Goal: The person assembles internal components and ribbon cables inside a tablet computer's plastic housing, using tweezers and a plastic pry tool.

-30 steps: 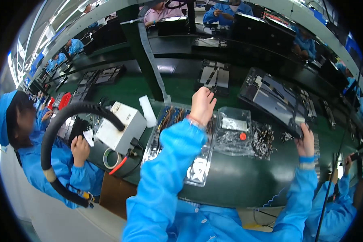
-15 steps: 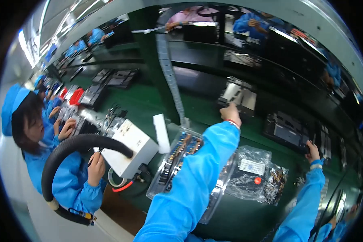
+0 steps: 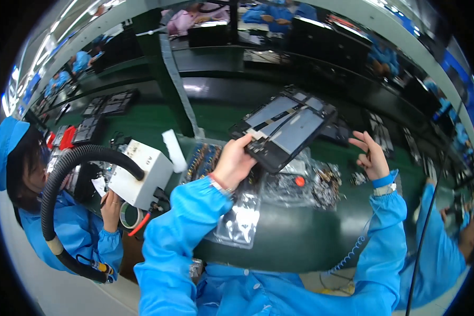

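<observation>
Panel is held raised over the bench, on the far side of the bag, and it is turned at a slant. Left hand grasps its near left corner, thumb on the upper face; the fingers below are hidden. Right hand is released, fingers partly curled, apart from the panel at the right, with nothing in it that I can see. In my judgement, this one-sided hold should be firm on the rim but light on the grey sheets, and level, because the free side may dip. Support under the right edge would make it steadier.

The panel is thin and flat, with a black rim, smooth grey sheets and a dark strip across them. Nearer, the bag is clear, wrinkled and shiny; at its right lies a pile of small, metallic-looking pieces. At the left is a clear, glossy tray, and farther left a smooth white box with a ribbed black hose
</observation>
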`<state>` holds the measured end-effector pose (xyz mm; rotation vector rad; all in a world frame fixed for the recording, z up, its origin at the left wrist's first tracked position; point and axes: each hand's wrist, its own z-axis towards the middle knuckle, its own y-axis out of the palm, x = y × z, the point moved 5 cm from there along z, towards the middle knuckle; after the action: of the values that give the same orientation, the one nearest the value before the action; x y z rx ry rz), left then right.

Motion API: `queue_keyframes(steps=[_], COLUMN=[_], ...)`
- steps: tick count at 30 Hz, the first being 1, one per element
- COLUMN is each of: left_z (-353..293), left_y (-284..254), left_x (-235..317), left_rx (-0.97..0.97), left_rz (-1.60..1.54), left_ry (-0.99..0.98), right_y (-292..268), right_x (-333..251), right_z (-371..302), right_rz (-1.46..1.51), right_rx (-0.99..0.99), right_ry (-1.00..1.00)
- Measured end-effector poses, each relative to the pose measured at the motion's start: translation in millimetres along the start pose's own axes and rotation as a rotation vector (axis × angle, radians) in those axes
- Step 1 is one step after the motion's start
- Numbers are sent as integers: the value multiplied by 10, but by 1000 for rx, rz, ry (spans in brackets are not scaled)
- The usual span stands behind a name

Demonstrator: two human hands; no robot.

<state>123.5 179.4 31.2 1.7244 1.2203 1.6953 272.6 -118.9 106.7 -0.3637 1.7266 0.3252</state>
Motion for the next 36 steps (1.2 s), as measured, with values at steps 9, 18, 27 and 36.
queue_keyframes(steps=[9, 18, 27, 36], left_z=[-1806, -2698, -2468, -1780], left_y=[333, 254, 84, 507], left_x=[-602, -1218, -1324, -1238], left_rx=[-154, -584, -503, -397], left_rz=[423, 1929, 2084, 2052], left_ry=[-334, 834, 910, 458], right_y=[-331, -526, -211, 411], right_x=[609, 1735, 1471, 864], right_z=[-2151, -2731, -2453, -1811], right_rz=[87, 246, -1233, -348], right_rx=[-24, 181, 242, 6], right_ry=[52, 46, -359, -255])
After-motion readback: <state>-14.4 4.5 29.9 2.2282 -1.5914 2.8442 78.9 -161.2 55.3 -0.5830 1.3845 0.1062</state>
